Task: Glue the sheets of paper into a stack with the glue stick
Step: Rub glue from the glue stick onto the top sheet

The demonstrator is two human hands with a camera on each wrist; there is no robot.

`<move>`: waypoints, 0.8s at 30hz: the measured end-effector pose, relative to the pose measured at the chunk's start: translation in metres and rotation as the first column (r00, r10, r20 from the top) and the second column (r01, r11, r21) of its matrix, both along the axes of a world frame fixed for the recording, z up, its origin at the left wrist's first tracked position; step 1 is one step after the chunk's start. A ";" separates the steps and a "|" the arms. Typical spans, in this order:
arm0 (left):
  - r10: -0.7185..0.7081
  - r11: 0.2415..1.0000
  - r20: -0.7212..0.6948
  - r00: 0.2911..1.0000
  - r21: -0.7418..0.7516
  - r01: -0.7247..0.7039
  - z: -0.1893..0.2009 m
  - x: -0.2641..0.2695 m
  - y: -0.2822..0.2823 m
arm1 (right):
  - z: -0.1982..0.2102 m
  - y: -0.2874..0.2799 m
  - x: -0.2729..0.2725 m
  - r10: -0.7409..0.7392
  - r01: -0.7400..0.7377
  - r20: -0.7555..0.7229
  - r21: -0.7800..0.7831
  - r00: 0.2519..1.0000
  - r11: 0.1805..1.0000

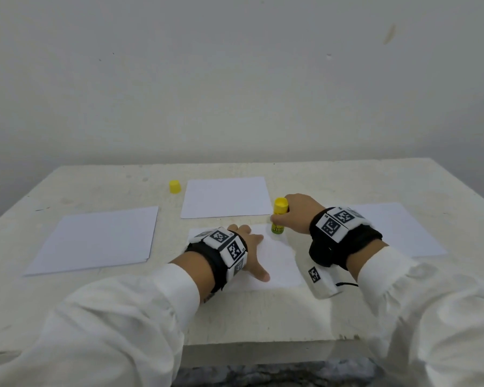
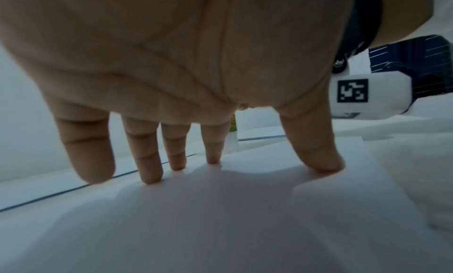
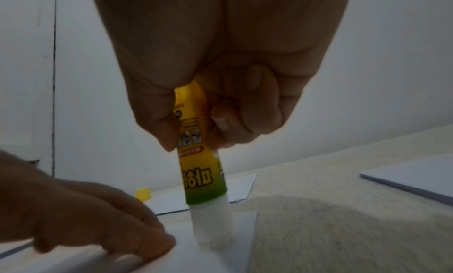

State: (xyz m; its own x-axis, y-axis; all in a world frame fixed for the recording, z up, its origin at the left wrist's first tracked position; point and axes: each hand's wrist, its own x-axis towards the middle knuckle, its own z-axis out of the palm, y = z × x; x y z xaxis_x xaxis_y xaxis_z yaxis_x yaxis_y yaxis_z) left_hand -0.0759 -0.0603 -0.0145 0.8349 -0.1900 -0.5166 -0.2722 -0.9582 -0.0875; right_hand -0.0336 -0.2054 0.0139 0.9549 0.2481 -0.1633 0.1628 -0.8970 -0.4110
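1. Nearest me, my left hand [image 1: 246, 247] lies flat with fingers spread on the white rectangular paper sheet [image 1: 280, 263] at the front of the pale stone-like counter [image 1: 123, 317]. Its grip holds nothing; the left fingertips [image 2: 149, 177] only press down to pin the sheet.

2. Just beyond, at that sheet's far right corner, my right hand [image 1: 294, 213] has its grip wrapped round the yellow-and-green plastic glue stick [image 1: 278, 220]. I hold it upright, cap off, and the white glue end [image 3: 212, 230] touches the paper.

3. To do this well, I judge I should keep the stick nearly vertical, press lightly, and stroke away from the pinning fingers along the edges and corners. Dragging toward an unheld edge could wrinkle or lift the sheet.

4. I would shift my left hand as the glue line nears it, so no skin meets wet glue.

5. Farther out lie three more lots of white paper: a short pile of sheets [image 1: 95, 241] on the left, a single far sheet [image 1: 225, 196] in the middle, a right-hand sheet [image 1: 414, 227] partly hidden by my wrist.

6. Farthest, the small yellow plastic cap [image 1: 175, 186] stands just beside the far sheet's left edge, well clear of my work.
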 end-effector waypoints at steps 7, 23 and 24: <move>-0.006 1.000 0.013 1.000 0.010 0.006 0.001 -0.002 0.000 | 0.001 -0.021 -0.043 0.086 -0.086 -0.010 0.047 0.996 0.995; -0.022 0.998 0.063 0.998 -0.065 0.026 -0.002 -0.003 0.007 | 0.017 -0.062 -0.040 -0.173 0.314 -0.268 0.691 0.948 0.651; -0.013 0.997 0.060 0.998 -0.073 0.017 -0.002 -0.003 0.007 | 0.012 -0.058 -0.031 -0.200 0.344 -0.283 0.690 0.938 0.637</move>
State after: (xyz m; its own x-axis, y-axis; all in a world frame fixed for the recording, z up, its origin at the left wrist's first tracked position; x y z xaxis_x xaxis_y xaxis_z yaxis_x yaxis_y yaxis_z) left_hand -0.0791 -0.0529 -0.0166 0.8607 -0.2384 -0.4499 -0.2829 -0.9586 -0.0332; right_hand -0.0650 -0.2637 0.0256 0.9742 0.0890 -0.2076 -0.1729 -0.2979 -0.9388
